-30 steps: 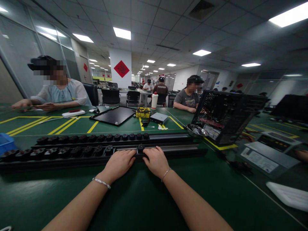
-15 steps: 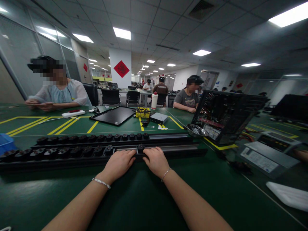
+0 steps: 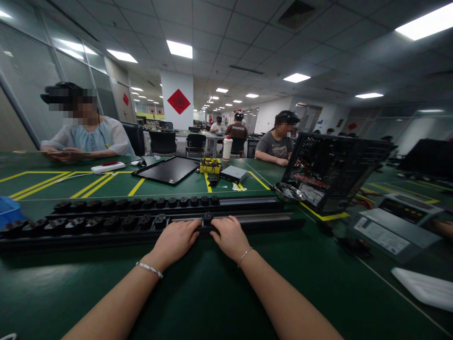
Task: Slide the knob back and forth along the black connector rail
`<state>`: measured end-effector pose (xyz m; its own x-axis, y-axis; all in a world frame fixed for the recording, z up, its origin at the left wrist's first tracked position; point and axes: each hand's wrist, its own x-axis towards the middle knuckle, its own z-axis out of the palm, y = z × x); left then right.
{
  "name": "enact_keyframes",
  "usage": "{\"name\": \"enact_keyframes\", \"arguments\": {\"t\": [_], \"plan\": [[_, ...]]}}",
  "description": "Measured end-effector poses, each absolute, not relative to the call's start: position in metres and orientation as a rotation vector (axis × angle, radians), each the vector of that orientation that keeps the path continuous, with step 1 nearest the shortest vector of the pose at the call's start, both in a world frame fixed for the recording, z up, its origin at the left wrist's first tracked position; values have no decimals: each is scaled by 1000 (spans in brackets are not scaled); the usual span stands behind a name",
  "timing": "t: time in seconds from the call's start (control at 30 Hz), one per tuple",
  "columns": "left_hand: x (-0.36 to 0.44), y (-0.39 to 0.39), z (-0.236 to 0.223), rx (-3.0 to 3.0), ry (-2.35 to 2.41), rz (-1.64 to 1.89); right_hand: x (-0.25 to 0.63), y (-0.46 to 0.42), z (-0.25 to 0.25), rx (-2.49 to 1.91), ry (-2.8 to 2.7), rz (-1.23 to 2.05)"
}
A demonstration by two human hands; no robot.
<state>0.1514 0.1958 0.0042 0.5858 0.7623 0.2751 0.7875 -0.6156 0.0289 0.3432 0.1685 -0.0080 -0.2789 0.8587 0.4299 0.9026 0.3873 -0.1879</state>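
Note:
Two long black rails lie across the green table, the near rail [image 3: 269, 220] and the far rail [image 3: 247, 202]. Each carries a row of several black socket modules on its left part. One single module [image 3: 207, 218] sits in the near rail between my hands. My left hand [image 3: 175, 242] rests on the near rail just left of that module, fingers curled against it. My right hand [image 3: 230, 236] lies just right of it, fingers bent onto the rail and touching the module. Both wrists wear thin bracelets.
An open computer case [image 3: 332, 170] and a metal bowl [image 3: 288, 191] stand at the right, a grey device [image 3: 396, 231] nearer. A black panel [image 3: 168, 170], yellow box [image 3: 210, 165] and grey box [image 3: 233, 174] lie behind the rails. A blue bin [image 3: 9, 210] sits far left. People sit across.
My hands have not moved. The person at the far left has drawn their hands in slightly.

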Motion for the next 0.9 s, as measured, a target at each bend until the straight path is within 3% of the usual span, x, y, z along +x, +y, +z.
{"name": "enact_keyframes", "arguments": {"t": [0.9], "plan": [[151,198,0,-2715,-1290,-422,345,170,-10,-1509,-2174,-133]]}}
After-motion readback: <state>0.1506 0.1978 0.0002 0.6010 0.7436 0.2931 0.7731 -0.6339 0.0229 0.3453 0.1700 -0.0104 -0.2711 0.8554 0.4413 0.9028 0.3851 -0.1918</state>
